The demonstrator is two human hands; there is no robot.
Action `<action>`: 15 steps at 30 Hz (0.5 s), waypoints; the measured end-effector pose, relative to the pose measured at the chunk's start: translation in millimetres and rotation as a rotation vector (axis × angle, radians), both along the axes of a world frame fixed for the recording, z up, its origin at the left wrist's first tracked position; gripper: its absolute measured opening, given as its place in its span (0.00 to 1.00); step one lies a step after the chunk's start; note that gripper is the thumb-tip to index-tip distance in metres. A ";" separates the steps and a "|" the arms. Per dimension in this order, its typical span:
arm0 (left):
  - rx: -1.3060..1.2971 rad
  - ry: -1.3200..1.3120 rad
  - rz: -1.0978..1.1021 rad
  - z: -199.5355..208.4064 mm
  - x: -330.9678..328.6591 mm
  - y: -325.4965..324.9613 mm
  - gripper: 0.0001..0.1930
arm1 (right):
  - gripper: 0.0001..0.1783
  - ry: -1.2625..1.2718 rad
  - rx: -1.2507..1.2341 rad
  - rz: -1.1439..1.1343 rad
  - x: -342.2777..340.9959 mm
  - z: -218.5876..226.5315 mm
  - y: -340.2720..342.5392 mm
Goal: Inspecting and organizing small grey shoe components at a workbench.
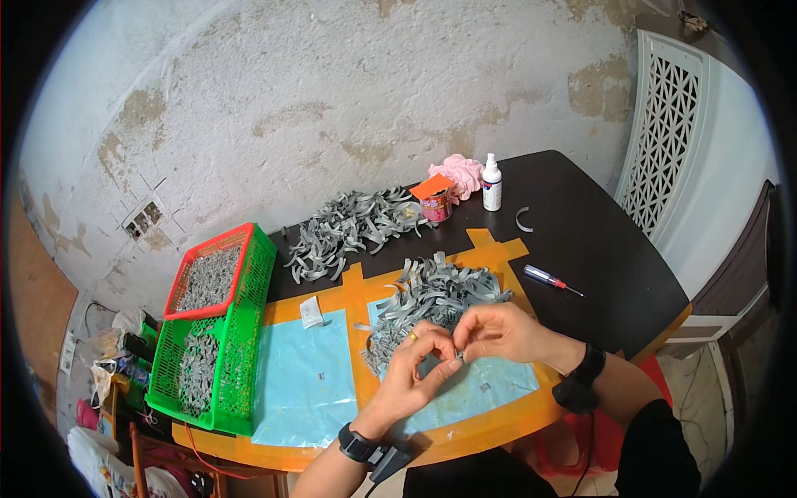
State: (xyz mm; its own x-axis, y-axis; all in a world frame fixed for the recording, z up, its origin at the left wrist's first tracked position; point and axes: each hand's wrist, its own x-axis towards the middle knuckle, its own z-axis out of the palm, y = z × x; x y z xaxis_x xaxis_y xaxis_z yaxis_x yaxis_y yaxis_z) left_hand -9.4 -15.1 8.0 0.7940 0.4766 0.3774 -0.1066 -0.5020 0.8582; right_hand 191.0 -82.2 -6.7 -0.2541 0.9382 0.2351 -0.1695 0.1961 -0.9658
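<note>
My left hand (418, 369), with a ring on one finger, and my right hand (503, 334) meet over the near part of the table. Thumbs and fingertips of both are pinched together around something tiny, too small to make out. Just behind them lies a heap of curved grey strips (444, 286). Small grey pieces (383, 342) are piled beside the left fingers. Under my hands spreads a light blue sheet (506, 378), with one small grey piece (485, 388) lying on it.
At left stand a green basket (241, 365) and a red basket (173, 305), both holding small grey pieces. More grey strips (320, 236) lie farther back, near a pink tin (436, 207), a pink cloth (459, 173) and a white bottle (491, 187). A screwdriver (548, 278) rests at right.
</note>
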 end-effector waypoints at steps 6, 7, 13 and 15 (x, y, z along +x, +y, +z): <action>0.080 0.000 0.067 -0.8 -2.1 -0.3 0.06 | 0.07 0.081 -0.127 0.054 -4.8 -3.2 0.7; 0.069 0.004 0.068 -0.9 -2.3 0.0 0.06 | 0.07 0.079 -0.126 0.055 -5.5 -3.5 0.5; -0.044 -0.059 -0.020 -6.1 -3.6 3.3 0.06 | 0.06 0.120 -0.159 0.082 -5.6 -3.0 -1.4; -0.066 -0.065 -0.038 -7.2 -4.5 4.3 0.06 | 0.06 0.163 -0.145 0.096 -5.2 -1.8 -1.7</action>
State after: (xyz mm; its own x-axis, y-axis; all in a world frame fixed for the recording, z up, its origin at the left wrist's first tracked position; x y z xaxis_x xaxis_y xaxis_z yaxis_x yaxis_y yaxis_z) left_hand -13.9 -10.8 0.8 0.7870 0.4720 0.3973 -0.1809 -0.4390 0.8801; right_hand 185.8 -83.9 -8.5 -0.3134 0.9386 0.1445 -0.3363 0.0326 -0.9412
